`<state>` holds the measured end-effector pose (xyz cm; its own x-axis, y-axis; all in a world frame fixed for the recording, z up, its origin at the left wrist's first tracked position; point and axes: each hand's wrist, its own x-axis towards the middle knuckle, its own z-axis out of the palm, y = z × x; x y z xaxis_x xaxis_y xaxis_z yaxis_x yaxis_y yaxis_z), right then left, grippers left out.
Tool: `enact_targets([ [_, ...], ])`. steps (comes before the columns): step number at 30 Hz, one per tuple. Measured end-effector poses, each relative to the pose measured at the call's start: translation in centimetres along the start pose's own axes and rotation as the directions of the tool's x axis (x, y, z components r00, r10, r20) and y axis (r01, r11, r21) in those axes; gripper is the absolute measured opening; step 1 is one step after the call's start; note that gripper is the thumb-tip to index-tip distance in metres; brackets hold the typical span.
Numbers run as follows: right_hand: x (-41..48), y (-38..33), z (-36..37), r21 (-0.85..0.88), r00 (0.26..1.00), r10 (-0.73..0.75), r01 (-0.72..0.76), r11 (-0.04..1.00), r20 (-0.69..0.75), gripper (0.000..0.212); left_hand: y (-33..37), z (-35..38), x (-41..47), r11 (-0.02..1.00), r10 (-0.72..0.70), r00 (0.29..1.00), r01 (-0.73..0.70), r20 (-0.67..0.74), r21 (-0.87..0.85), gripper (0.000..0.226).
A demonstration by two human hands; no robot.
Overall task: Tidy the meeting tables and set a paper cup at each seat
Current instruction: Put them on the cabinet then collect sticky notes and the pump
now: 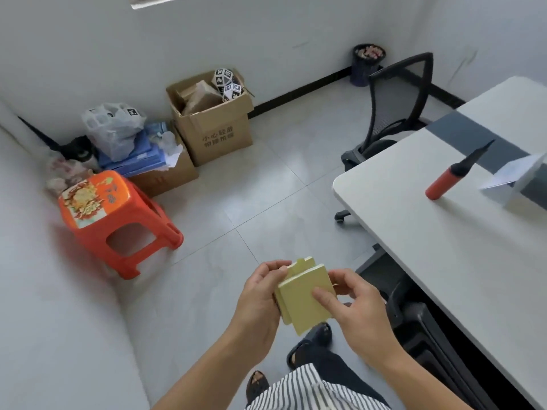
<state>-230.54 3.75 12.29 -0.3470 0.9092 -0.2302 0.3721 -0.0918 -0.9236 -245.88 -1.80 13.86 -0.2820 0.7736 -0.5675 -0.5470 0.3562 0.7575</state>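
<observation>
Both hands hold a stack of yellow-green sticky note pads (302, 294) above the floor, left of the table. My left hand (260, 294) grips the stack's left side. My right hand (352, 303) holds the right side, with its thumb lying on the top pad. The white meeting table (429, 247) stretches along the right. On it lie a red hand pump with a black nozzle (455, 173) and a white folded card stand (518, 179). No paper cup is in view.
A black mesh office chair (393, 113) stands at the table's far end. An orange plastic stool (109, 217) sits by the left wall. Cardboard boxes (213, 125), bags and blue folders (133, 155) crowd the corner. A dark bin (367, 63) stands at the back wall.
</observation>
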Motion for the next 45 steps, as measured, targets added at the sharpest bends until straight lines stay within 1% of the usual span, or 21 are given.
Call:
enact_targets([
  [3,3.5,0.3,-0.5,0.06,0.994,0.014,-0.008,0.998,-0.108,0.018,1.4,2.2,4.0,0.998,-0.016,1.0,0.015,0.018,0.057,0.027],
  [4,4.9,0.5,-1.0,0.081,0.991,0.024,-0.013,0.997,-0.135,0.02,1.9,3.1,5.5,0.997,-0.005,1.0,0.004,0.018,0.078,0.026],
  [6,7.9,0.8,-2.1,0.103,0.987,0.041,-0.024,0.994,-0.157,0.024,2.7,4.8,8.1,0.994,0.0,1.0,-0.001,0.011,0.107,0.018],
  [10,13.9,0.0,-4.8,0.138,0.989,0.038,-0.018,0.99,-0.146,0.027,5.2,8.4,13.1,0.986,-0.023,0.999,0.017,0.032,0.168,0.02],
  [12,17.0,-0.3,-6.2,0.149,0.993,0.021,-0.003,0.989,-0.12,0.022,6.0,10.0,15.8,0.978,-0.018,1.0,0.013,0.021,0.21,0.021],
  [16,21.3,0.3,-9.5,0.223,0.99,0.091,-0.065,0.973,-0.109,0.01,7.1,12.9,20.4,0.965,-0.058,0.997,0.069,-0.053,0.252,0.015],
  [18,22.9,1.0,-11.4,0.229,0.981,0.133,-0.099,0.968,-0.14,0.007,8.1,14.4,22.6,0.962,-0.091,0.994,0.105,-0.067,0.253,0.011],
  [20,24.5,2.4,-13.5,0.236,0.958,0.178,-0.125,0.964,-0.223,0.006,9.0,15.9,25.0,0.953,-0.112,0.99,0.133,-0.089,0.271,0.005],
  [21,25.3,3.4,-14.8,0.241,0.936,0.21,-0.142,0.96,-0.284,0.006,9.5,16.6,26.1,0.949,-0.124,0.988,0.147,-0.097,0.279,0.004],
  [23,27.0,5.4,-17.4,0.27,0.86,0.283,-0.178,0.946,-0.425,0.008,10.5,17.8,28.3,0.937,-0.16,0.983,0.18,-0.091,0.299,0.006],
  [25,28.5,7.5,-20.1,0.296,0.746,0.341,-0.199,0.934,-0.573,0.011,11.5,19.1,30.6,0.915,-0.195,0.977,0.212,-0.084,0.344,0.011],
  [27,30.1,9.2,-22.7,0.295,0.607,0.38,-0.239,0.925,-0.698,0.026,12.6,20.6,33.1,0.896,-0.217,0.973,0.23,-0.079,0.38,0.017],
  [29,31.9,10.4,-24.7,0.301,0.489,0.411,-0.289,0.909,-0.77,0.051,13.8,22.1,35.8,0.886,-0.227,0.972,0.233,-0.061,0.4,0.02],
  [30,32.8,10.9,-25.5,0.314,0.446,0.429,-0.309,0.897,-0.786,0.061,14.3,22.7,37.2,0.876,-0.229,0.972,0.229,-0.051,0.425,0.022],
  [32,34.8,11.6,-26.1,0.334,0.392,0.453,-0.337,0.88,-0.801,0.074,15.7,23.9,40.0,0.841,-0.223,0.975,0.199,-0.012,0.502,0.027],
  [33,36.0,11.8,-26.3,0.336,0.375,0.456,-0.344,0.877,-0.807,0.076,16.6,24.4,41.4,0.818,-0.219,0.976,0.171,0.022,0.549,0.03],
  [35,38.5,12.0,-26.5,0.36,0.328,0.472,-0.348,0.865,-0.818,0.072,18.2,25.6,44.2,0.77,-0.217,0.973,0.12,0.08,0.627,0.034],
  [38,41.3,12.0,-26.6,0.397,0.216,0.472,-0.315,0.862,-0.854,0.049,20.0,27.5,48.1,0.713,-0.232,0.964,0.075,0.134,0.697,0.035],
  [40,42.4,12.1,-26.4,0.393,0.159,0.453,-0.302,0.869,-0.877,0.037,20.6,28.6,50.4,0.671,-0.253,0.952,0.044,0.171,0.74,0.036],
  [43,43.0,12.2,-26.3,0.388,0.133,0.442,-0.306,0.87,-0.887,0.034,20.7,30.3,52.9,0.62,-0.295,0.931,0.017,0.213,0.784,0.036],
  [45,42.9,12.0,-26.3,0.413,0.094,0.458,-0.303,0.859,-0.884,0.034,20.6,31.1,53.8,0.591,-0.33,0.913,0.001,0.241,0.807,0.035],
])
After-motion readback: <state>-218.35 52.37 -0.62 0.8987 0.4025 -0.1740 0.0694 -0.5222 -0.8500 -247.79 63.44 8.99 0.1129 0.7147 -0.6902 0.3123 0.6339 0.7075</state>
